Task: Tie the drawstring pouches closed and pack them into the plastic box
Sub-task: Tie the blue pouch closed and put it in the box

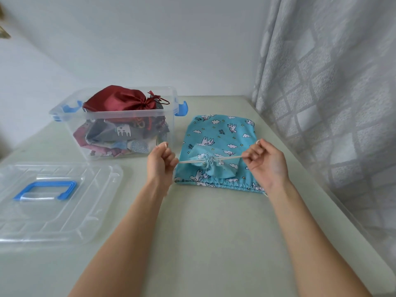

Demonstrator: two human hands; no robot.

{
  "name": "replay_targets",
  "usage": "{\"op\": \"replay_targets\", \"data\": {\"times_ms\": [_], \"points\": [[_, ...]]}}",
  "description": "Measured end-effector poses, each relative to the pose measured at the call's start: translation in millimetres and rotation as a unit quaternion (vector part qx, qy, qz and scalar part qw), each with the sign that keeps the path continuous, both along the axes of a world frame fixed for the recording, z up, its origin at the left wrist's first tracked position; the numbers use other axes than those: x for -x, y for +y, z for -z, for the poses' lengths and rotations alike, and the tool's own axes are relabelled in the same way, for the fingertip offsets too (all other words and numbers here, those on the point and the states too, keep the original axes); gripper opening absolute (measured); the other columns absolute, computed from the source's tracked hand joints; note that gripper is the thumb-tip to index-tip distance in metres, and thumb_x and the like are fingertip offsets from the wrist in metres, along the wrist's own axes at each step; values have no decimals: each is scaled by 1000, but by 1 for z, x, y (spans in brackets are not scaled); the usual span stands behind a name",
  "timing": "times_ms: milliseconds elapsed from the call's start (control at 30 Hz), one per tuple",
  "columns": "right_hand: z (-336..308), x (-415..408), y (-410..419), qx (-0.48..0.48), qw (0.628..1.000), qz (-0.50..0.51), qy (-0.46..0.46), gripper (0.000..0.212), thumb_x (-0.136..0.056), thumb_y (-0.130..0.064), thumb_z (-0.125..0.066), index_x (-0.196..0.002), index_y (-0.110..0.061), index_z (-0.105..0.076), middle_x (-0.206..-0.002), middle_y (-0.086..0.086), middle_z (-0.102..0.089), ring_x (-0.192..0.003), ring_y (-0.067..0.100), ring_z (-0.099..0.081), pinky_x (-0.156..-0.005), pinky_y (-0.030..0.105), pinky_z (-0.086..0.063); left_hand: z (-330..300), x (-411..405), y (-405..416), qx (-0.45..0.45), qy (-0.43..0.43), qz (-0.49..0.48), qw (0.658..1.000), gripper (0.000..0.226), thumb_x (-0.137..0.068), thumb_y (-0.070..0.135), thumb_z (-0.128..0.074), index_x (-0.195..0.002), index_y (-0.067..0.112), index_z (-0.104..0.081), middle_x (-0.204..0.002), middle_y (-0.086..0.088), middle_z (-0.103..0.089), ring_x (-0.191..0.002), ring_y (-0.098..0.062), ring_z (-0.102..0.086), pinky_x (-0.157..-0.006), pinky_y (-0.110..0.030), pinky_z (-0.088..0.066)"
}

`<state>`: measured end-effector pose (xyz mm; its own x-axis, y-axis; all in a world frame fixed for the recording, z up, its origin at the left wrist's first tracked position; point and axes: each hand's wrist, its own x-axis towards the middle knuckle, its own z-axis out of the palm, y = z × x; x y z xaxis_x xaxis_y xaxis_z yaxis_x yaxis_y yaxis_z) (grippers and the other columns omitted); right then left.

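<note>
A small turquoise pouch [211,167] with a cloud and animal print lies on top of a larger pouch [222,133] of the same fabric. Its mouth is gathered tight. A pale drawstring [231,157] runs out of the mouth to both sides. My left hand [161,159] grips the left end and my right hand [264,158] pinches the right end, so the cord is stretched taut. The clear plastic box [64,116] with blue latches stands at the back left. It holds several pouches, with a tied dark red one [116,99] on top.
The box's clear lid [90,215] with a blue handle lies flat at the front left on the pale green table [214,232]. A grey patterned curtain [332,93] hangs along the right edge. A white wall stands behind.
</note>
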<state>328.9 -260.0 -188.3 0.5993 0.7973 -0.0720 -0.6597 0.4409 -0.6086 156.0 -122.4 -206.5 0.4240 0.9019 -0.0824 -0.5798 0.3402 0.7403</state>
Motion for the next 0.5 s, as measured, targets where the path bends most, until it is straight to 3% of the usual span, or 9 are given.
{"op": "replay_targets", "data": {"times_ms": [100,233,367,500], "points": [[5,-4,3,37,998,42,7,33,-97,-11,-39,-65,-16,-31,-48,-6,-28,-41,9,-25,-41,19,-32,-1,-3,-4,-96,109,-24,989,29,-98,5,-36,-70,15,-38,-45,13,-28,-39,-3,-22,-37,-15,-22],[-1,-6,2,85,982,84,-149,30,-97,-12,-44,-68,-16,-37,-47,-8,-36,-42,8,-33,-47,20,-40,1,-3,-14,-226,205,1,952,15,-97,14,-45,-84,11,-49,-55,7,-32,-46,-6,-31,-44,-17,-37],[-4,0,2,97,971,36,-215,28,-98,-17,-44,-70,-15,-42,-54,-5,-43,-47,9,-40,-53,23,-47,1,-2,-9,-213,280,32,936,17,-92,14,-52,-75,13,-54,-55,7,-33,-47,-9,-31,-45,-20,-33],[-7,5,1,138,959,54,-240,35,-99,-15,-43,-66,-16,-34,-52,-7,-30,-48,10,-23,-42,20,-29,0,-3,-8,-235,357,-15,904,20,-90,14,-52,-71,18,-55,-56,4,-37,-45,-10,-32,-48,-23,-30]]}}
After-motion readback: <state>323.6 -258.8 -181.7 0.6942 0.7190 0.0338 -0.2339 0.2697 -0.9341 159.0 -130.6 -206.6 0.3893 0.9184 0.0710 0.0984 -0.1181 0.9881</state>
